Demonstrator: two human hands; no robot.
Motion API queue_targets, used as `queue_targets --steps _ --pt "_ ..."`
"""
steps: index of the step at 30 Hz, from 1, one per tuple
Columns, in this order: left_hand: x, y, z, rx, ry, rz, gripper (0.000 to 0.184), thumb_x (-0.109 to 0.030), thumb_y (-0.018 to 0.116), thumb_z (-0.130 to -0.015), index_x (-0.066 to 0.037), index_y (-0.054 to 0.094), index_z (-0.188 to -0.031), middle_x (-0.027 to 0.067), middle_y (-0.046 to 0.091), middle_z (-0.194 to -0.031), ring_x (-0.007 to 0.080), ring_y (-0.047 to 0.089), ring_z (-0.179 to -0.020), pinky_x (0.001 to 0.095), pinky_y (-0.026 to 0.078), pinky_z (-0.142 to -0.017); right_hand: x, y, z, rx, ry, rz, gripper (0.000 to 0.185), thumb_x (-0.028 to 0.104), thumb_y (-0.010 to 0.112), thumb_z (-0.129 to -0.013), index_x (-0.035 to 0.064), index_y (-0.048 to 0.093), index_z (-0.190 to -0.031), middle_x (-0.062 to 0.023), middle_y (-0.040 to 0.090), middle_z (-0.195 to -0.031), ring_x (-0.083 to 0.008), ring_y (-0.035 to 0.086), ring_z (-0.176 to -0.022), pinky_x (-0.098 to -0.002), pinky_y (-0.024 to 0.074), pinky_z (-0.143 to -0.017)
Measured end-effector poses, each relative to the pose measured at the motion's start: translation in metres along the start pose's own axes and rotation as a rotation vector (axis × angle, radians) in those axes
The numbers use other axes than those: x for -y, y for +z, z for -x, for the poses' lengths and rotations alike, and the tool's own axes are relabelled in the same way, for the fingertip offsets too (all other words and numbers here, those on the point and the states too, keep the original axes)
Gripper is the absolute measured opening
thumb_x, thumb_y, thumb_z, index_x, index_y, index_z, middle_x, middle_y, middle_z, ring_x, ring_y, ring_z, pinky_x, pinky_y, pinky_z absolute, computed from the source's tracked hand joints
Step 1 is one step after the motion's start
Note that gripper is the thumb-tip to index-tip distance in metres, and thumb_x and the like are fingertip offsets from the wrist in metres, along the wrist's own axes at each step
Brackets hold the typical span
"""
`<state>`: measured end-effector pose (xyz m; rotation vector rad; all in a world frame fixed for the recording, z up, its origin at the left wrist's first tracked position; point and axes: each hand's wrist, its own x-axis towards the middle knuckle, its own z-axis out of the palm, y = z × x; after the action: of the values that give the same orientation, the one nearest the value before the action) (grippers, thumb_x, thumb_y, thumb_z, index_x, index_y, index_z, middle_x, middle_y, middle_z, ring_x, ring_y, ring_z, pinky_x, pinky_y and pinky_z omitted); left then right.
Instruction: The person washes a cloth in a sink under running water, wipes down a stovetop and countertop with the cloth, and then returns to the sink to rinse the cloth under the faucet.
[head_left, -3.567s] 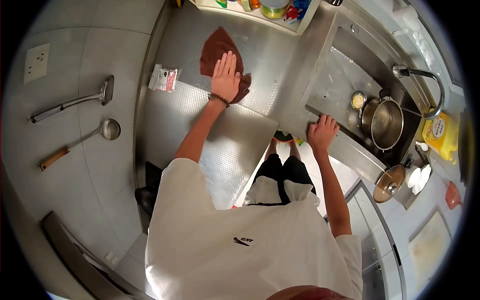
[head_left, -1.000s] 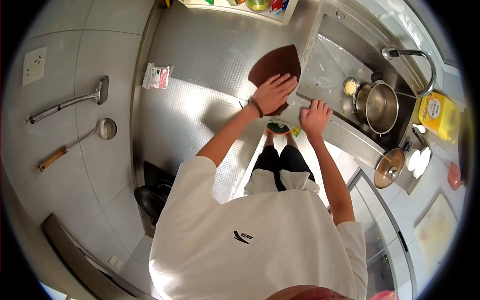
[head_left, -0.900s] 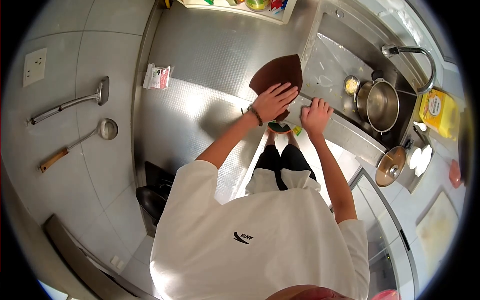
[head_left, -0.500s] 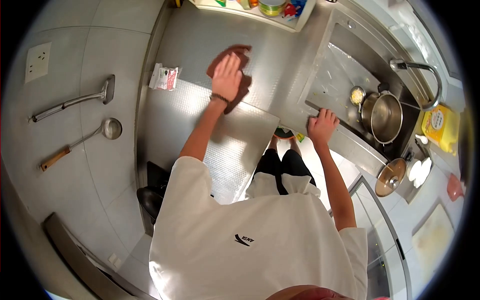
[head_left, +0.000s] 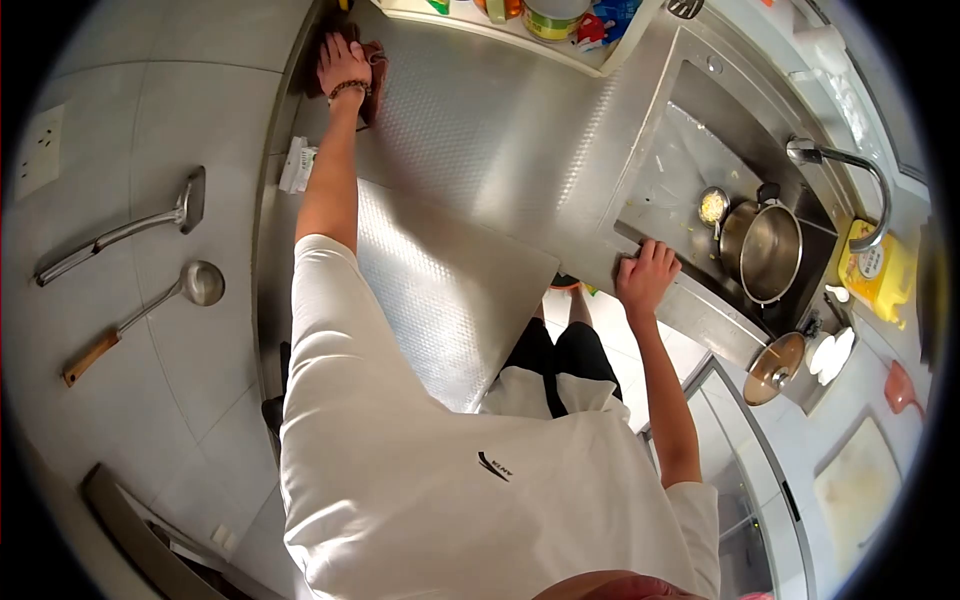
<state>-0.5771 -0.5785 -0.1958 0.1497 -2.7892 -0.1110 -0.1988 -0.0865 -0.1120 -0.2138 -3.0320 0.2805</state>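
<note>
My left hand (head_left: 343,66) presses a bunched brown cloth (head_left: 375,80) against the steel counter (head_left: 480,110), in its far left corner by the tiled wall. The fingers lie over the cloth, which spreads out on both sides of the hand. A bead bracelet circles that wrist. My right hand (head_left: 649,272) rests on the counter's front edge beside the sink (head_left: 690,75), fingers slightly bent and apart, holding no object. A small white packet (head_left: 297,165) lies at the left wall, partly hidden by my left forearm.
In the sink are a steel pot (head_left: 762,250) and a small strainer (head_left: 713,207) with yellowish bits, below the faucet (head_left: 870,165). A glass lid (head_left: 775,368) and a yellow bottle (head_left: 875,265) stand right. A tray (head_left: 490,38) of jars is at the back. A spatula (head_left: 125,228) and ladle (head_left: 203,284) hang left.
My left hand has slid the brown cloth from mid-counter to the far left corner. My left forearm now covers part of the packet. The right hand stays at the counter edge.
</note>
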Motion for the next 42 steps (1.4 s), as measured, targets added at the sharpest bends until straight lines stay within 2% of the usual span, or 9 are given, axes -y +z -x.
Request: queue_targets --steps 3,9,13,19,23,26,33,37,42 --pt "-0.009 -0.005 0.003 -0.012 -0.033 -0.020 0.055 -0.037 0.028 -0.100 -0.006 0.035 -0.145 0.0102 0.035 -0.151 0.0315 0.035 -0.137 0.0451 0.028 -0.112 0.002 -0.001 -0.001 0.011 0.000 0.006 0.028 0.022 0.051 -0.071 0.0021 0.053 -0.091 -0.0169 0.051 -0.091 -0.0350 0.047 -0.091 -0.0470 0.0345 -0.087" --pt "-0.082 -0.065 0.067 0.045 0.456 0.079 0.049 -0.022 0.038 -0.096 0.000 0.039 -0.140 0.0124 0.038 -0.148 0.0364 0.036 -0.134 0.0473 0.030 -0.110 0.003 0.000 0.001 0.024 -0.015 0.024 0.028 0.022 0.051 -0.073 0.0017 0.053 -0.091 -0.0175 0.052 -0.092 -0.0355 0.048 -0.092 -0.0478 0.0343 -0.088" --pt "-0.111 -0.096 0.120 0.159 0.593 0.228 0.049 -0.025 0.040 -0.099 -0.008 0.037 -0.146 0.0051 0.034 -0.153 0.0247 0.030 -0.141 0.0404 0.022 -0.116 0.003 0.000 0.000 0.023 -0.006 0.026 0.029 0.023 0.051 -0.073 0.0019 0.054 -0.092 -0.0171 0.052 -0.093 -0.0354 0.048 -0.093 -0.0482 0.0343 -0.088" --pt "-0.098 -0.066 0.078 0.095 0.457 0.189 0.049 -0.030 0.035 -0.101 -0.013 0.037 -0.147 0.0021 0.034 -0.153 0.0200 0.028 -0.142 0.0379 0.020 -0.116 0.002 -0.001 -0.002 0.013 -0.008 0.032 0.028 0.023 0.052 -0.072 0.0025 0.054 -0.092 -0.0164 0.052 -0.093 -0.0351 0.048 -0.093 -0.0481 0.0348 -0.088" --pt "-0.117 -0.042 0.063 0.030 0.230 0.118 0.052 -0.035 0.023 -0.103 -0.013 0.030 -0.150 0.0035 0.029 -0.156 0.0241 0.023 -0.144 0.0399 0.016 -0.118 0.003 -0.002 -0.002 0.022 0.001 0.025 0.026 0.023 0.052 -0.071 0.0033 0.053 -0.089 -0.0161 0.053 -0.093 -0.0347 0.048 -0.092 -0.0473 0.0351 -0.087" --pt "-0.142 -0.047 0.075 0.010 0.232 0.038 0.053 -0.034 0.024 -0.102 -0.011 0.030 -0.149 0.0052 0.028 -0.156 0.0263 0.023 -0.144 0.0416 0.015 -0.118 0.001 0.000 -0.001 0.028 -0.004 0.052 0.026 0.023 0.053 -0.071 0.0034 0.052 -0.088 -0.0164 0.052 -0.092 -0.0347 0.048 -0.091 -0.0470 0.0353 -0.086" --pt "-0.248 -0.116 0.150 0.212 0.677 0.109 0.055 -0.027 0.046 -0.094 -0.003 0.039 -0.143 0.0114 0.037 -0.149 0.0314 0.028 -0.140 0.0457 0.020 -0.116 0.002 -0.006 -0.003 0.020 -0.012 0.008 0.028 0.025 0.054 -0.070 0.0030 0.051 -0.087 -0.0174 0.051 -0.091 -0.0351 0.047 -0.091 -0.0473 0.0352 -0.086" --pt "-0.308 -0.124 0.182 0.225 0.916 0.311 0.053 -0.029 0.048 -0.093 -0.005 0.044 -0.140 0.0092 0.041 -0.147 0.0299 0.030 -0.139 0.0466 0.021 -0.115 0.002 -0.007 -0.004 0.020 0.005 0.002 0.028 0.025 0.055 -0.069 0.0033 0.050 -0.085 -0.0166 0.049 -0.089 -0.0347 0.047 -0.090 -0.0475 0.0350 -0.085" --pt "-0.377 -0.104 0.156 0.171 0.863 0.440 0.052 -0.027 0.045 -0.095 -0.006 0.041 -0.142 0.0065 0.039 -0.149 0.0229 0.032 -0.138 0.0396 0.022 -0.115 0.002 -0.011 -0.005 0.016 0.002 -0.017 0.024 0.022 0.055 -0.069 0.0036 0.050 -0.084 -0.0156 0.048 -0.087 -0.0337 0.047 -0.089 -0.0455 0.0357 -0.085"
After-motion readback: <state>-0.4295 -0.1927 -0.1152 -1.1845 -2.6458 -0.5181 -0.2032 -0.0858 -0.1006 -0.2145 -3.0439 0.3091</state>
